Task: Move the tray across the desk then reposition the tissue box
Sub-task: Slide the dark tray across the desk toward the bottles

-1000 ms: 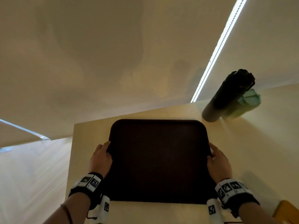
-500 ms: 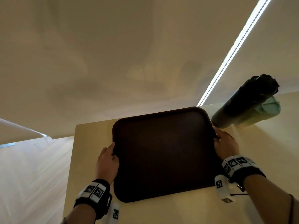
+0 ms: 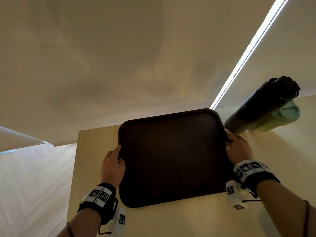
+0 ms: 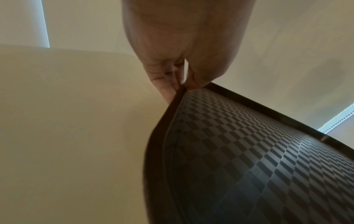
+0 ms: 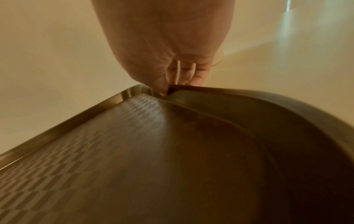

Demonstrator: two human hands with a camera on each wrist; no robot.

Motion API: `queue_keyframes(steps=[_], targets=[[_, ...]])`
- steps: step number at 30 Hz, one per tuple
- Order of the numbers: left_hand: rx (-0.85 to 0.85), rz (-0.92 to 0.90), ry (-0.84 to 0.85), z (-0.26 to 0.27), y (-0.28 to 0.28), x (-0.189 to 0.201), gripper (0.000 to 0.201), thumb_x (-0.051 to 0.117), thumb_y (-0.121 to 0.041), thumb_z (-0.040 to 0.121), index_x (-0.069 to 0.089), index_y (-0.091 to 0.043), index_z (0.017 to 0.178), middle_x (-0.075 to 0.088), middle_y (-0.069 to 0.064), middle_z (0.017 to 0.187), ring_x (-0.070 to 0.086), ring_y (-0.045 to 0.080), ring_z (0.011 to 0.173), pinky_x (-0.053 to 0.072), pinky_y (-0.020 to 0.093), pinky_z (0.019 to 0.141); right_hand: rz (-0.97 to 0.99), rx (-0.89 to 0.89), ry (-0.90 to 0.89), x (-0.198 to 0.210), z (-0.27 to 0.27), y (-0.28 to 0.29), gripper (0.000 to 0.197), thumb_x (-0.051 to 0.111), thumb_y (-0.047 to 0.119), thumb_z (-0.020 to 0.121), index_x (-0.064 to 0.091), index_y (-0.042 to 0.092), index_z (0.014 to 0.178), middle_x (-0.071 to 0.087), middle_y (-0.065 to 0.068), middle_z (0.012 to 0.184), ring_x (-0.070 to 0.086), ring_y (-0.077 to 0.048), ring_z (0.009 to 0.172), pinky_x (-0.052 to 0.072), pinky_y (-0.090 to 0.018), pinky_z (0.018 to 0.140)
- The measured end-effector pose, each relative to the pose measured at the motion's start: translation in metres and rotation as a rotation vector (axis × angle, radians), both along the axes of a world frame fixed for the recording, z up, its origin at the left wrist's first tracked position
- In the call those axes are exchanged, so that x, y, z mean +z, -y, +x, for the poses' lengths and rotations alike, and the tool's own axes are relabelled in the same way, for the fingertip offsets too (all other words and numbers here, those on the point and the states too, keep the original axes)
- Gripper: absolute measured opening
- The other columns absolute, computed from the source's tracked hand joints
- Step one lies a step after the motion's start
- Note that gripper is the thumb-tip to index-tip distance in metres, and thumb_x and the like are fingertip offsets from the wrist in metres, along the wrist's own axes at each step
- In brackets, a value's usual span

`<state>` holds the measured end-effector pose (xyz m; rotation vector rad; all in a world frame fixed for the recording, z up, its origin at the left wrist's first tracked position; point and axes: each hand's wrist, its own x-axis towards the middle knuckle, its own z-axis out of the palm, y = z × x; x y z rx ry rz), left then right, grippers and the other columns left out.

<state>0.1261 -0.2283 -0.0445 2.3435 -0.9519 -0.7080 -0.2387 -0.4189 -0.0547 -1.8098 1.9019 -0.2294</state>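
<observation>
tray gripped at both side rims by left hand and right hand

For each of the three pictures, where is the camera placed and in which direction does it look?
Head: worn on the head, looking forward and down at the desk, tray and dark bottle; shows both forearms, left hand and right hand.
Left wrist: looks along the left hand to fingers pinching the tray's rim.
Right wrist: looks along the right hand gripping the tray's opposite rim.
Shared: all views show the tray's patterned surface.
</observation>
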Motion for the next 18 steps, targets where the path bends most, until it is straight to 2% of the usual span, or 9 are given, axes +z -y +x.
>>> queue_keyframes(steps=[7, 9, 12, 14, 16, 18], targets=[[-0.006, 0.026, 0.005, 0.0, 0.0, 0.0, 0.054, 0.046, -0.007, 0.089, 0.045, -0.02, 0.142, 0.057, 0.003, 0.108, 0.057, 0.02, 0.085, 0.047, 0.034, 0.075, 0.019, 0.004, 0.011, 0.006, 0.0, -0.001, 0.056, 0.049, 0.009, 0.089, 0.049, 0.026, 0.142, 0.061, -0.018, 0.133, 0.059, -0.042, 0.113, 0.047, -0.043, 0.092], [-0.004, 0.031, 0.017, 0.001, 0.001, 0.002, 0.053, 0.047, -0.009, 0.089, 0.045, -0.02, 0.141, 0.057, 0.005, 0.111, 0.058, 0.022, 0.088, 0.048, 0.036, 0.076, 0.047, -0.013, 0.035, 0.011, 0.0, -0.001, 0.054, 0.05, 0.011, 0.09, 0.05, 0.024, 0.142, 0.064, -0.02, 0.128, 0.06, -0.041, 0.111, 0.047, -0.042, 0.091], [-0.015, 0.053, 0.091, -0.003, 0.0, 0.012, 0.053, 0.051, -0.019, 0.089, 0.042, -0.022, 0.141, 0.052, 0.009, 0.124, 0.058, 0.029, 0.103, 0.051, 0.044, 0.085, 0.092, -0.025, 0.069, 0.025, -0.004, -0.008, 0.053, 0.053, 0.019, 0.09, 0.047, 0.022, 0.143, 0.065, -0.021, 0.121, 0.06, -0.04, 0.109, 0.046, -0.042, 0.092], [-0.044, 0.056, 0.151, -0.012, 0.001, 0.021, 0.054, 0.053, -0.022, 0.089, 0.041, -0.019, 0.141, 0.048, 0.011, 0.129, 0.05, 0.031, 0.117, 0.047, 0.047, 0.093, 0.092, -0.046, 0.087, 0.037, -0.012, -0.019, 0.052, 0.055, 0.023, 0.09, 0.047, 0.02, 0.142, 0.064, -0.018, 0.124, 0.06, -0.037, 0.112, 0.046, -0.042, 0.094], [-0.096, 0.038, 0.174, -0.03, 0.004, 0.033, 0.05, 0.054, -0.022, 0.089, 0.045, -0.017, 0.138, 0.048, 0.011, 0.131, 0.047, 0.031, 0.12, 0.045, 0.044, 0.095, 0.08, -0.073, 0.125, 0.049, -0.021, -0.034, 0.048, 0.056, 0.025, 0.09, 0.052, 0.018, 0.137, 0.065, -0.016, 0.123, 0.062, -0.034, 0.11, 0.046, -0.04, 0.094], [-0.164, -0.004, 0.113, -0.054, 0.006, 0.044, 0.042, 0.055, -0.022, 0.09, 0.051, -0.017, 0.131, 0.049, 0.007, 0.129, 0.053, 0.027, 0.116, 0.047, 0.036, 0.092, 0.089, -0.087, 0.18, 0.06, -0.025, -0.053, 0.043, 0.056, 0.025, 0.09, 0.056, 0.017, 0.133, 0.067, -0.015, 0.119, 0.065, -0.031, 0.104, 0.048, -0.037, 0.09]])
